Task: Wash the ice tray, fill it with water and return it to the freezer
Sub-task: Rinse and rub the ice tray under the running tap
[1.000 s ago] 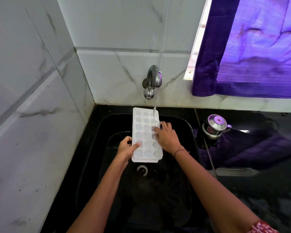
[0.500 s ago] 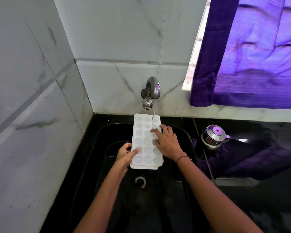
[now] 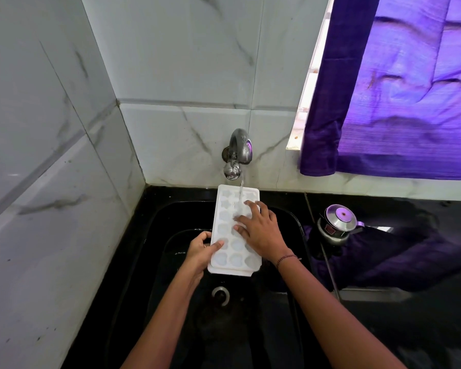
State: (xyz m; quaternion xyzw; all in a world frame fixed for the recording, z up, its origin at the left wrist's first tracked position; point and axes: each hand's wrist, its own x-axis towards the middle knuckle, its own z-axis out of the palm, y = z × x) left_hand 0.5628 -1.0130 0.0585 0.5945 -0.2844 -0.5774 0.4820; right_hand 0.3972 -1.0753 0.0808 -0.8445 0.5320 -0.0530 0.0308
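Tap [image 3: 237, 153] hangs close over the tray's [image 3: 225, 217] far end, so you get little room there. Tiled wall [image 3: 51, 209] shuts your left. Pot [image 3: 337, 222] stands right of the sink [image 3: 250, 328]. The sink's near floor is open to you.

White plastic ice tray [image 3: 225, 230] held over black sink [image 3: 176, 217]. Left hand [image 3: 198, 253] grips its left edge, thumb on top. Right hand [image 3: 261, 230] flat on the cells, fingers [image 3: 251, 205] spread. Water stream [image 3: 241, 189] from steel wall tap [image 3: 237, 151] lands just beside those fingers. Lidded steel pot [image 3: 337, 223] on black worktop [image 3: 383, 209], well right of them.
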